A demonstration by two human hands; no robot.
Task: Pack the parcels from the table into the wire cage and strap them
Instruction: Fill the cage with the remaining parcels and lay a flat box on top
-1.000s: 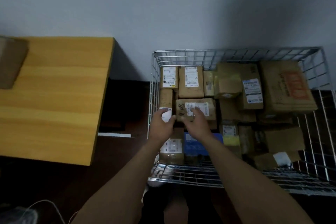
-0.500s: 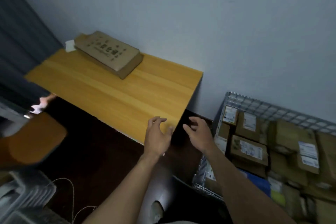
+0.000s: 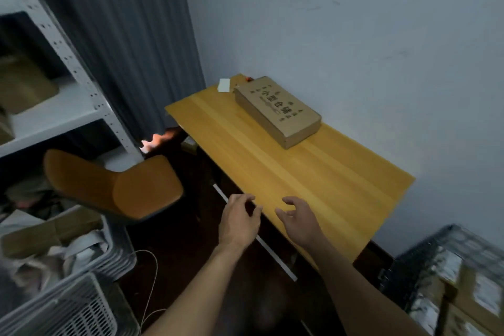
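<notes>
Both hands are empty. The left hand [image 3: 240,222] hangs at the near edge of the desk [image 3: 313,180], fingers loosely curled on nothing. The right hand [image 3: 298,222] is over the desk's near part, fingers spread and slack. Each grip is open, and I cannot tell whether either hand touches the wood.

The only box [image 3: 276,110] on the desk lies flat at 12 o'clock from the hands, well apart from them, at the far end near the wall [image 3: 354,35]. A white card [image 3: 224,85] lies just beside its far corner, at 11 o'clock. The cage [image 3: 425,262] stands at 4 o'clock, blurred, with parcels [image 3: 480,294] in it up near the rim.

The step in hand looks like a reach for that box, and the reach is a long one. A wide, flat box taken by its near end alone would likely sag or swing, and it could slip from the grip. Both hands on its long sides seem safer. Dragging it back could sweep the card off the desk.

The turn towards 4 o'clock has its own trouble. A chair [image 3: 131,188] stands close at 9 o'clock and a cord [image 3: 152,275] loops on the floor at 7 o'clock, and either could catch a foot. The cage looks nearly full, so the box may sit unevenly on top and slide off before any strap goes on.
</notes>
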